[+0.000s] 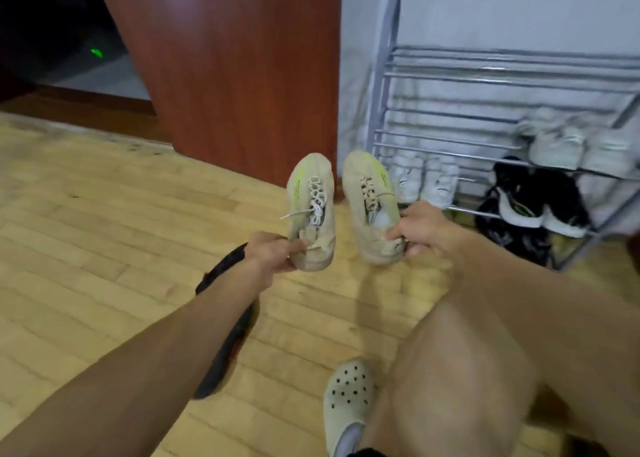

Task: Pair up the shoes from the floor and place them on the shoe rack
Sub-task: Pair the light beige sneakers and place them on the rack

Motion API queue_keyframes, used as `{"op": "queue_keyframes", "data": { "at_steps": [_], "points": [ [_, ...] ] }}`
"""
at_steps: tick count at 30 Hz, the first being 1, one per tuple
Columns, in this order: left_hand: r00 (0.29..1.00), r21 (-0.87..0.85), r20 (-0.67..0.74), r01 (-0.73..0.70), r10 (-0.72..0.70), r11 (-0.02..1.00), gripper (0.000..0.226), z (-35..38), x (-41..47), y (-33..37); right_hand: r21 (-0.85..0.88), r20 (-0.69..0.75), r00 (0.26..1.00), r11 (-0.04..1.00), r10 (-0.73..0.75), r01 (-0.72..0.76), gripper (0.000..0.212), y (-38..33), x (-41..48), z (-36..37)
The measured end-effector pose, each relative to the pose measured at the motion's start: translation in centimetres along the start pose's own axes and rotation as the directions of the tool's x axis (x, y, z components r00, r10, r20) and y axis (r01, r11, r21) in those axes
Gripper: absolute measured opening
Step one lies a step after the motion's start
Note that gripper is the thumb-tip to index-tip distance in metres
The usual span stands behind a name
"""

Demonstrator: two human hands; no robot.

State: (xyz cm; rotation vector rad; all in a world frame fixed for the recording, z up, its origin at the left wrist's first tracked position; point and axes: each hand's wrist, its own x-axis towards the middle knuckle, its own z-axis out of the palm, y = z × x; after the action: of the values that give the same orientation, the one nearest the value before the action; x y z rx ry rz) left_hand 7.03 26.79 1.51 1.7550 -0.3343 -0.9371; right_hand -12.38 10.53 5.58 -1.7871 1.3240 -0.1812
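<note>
Two beige sneakers with neon-yellow stripes hang above the wooden floor, toes pointing away from me. My left hand [277,250] grips the heel of the left beige sneaker [313,207]. My right hand [420,229] grips the heel of the right beige sneaker [372,200]. The grey metal shoe rack [450,141] stands just beyond, against the white wall. On it sit a white pair [427,179] low on the left, a pale pair [575,144] on a middle shelf and a black-and-white pair [533,203] below. A black shoe [227,321] lies on the floor under my left forearm.
A red-brown wooden door [235,75] stands left of the rack, with a dark doorway beyond it. My bare knee fills the lower right, and my foot wears a beige perforated clog [348,397]. Wooden floor [86,231] stretches to the left.
</note>
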Motion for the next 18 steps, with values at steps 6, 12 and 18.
{"op": "queue_keyframes", "data": {
  "at_steps": [6,12,18],
  "points": [
    [0.992,0.082,0.104,-0.086,0.077,0.993,0.022,8.5,1.1,4.4,0.106,-0.132,0.988,0.992,0.077,-0.063,0.020,3.7,0.3,-8.5],
    [0.979,0.083,0.168,-0.127,0.112,0.988,0.027,15.0,4.8,9.2,0.212,-0.229,0.970,0.977,0.084,-0.035,0.026,4.9,3.7,-13.3],
    [0.977,0.144,0.138,-0.181,0.161,0.973,0.031,20.5,10.6,14.8,0.336,-0.230,0.969,0.942,0.090,-0.007,0.023,3.8,10.4,-16.8]
  ]
}}
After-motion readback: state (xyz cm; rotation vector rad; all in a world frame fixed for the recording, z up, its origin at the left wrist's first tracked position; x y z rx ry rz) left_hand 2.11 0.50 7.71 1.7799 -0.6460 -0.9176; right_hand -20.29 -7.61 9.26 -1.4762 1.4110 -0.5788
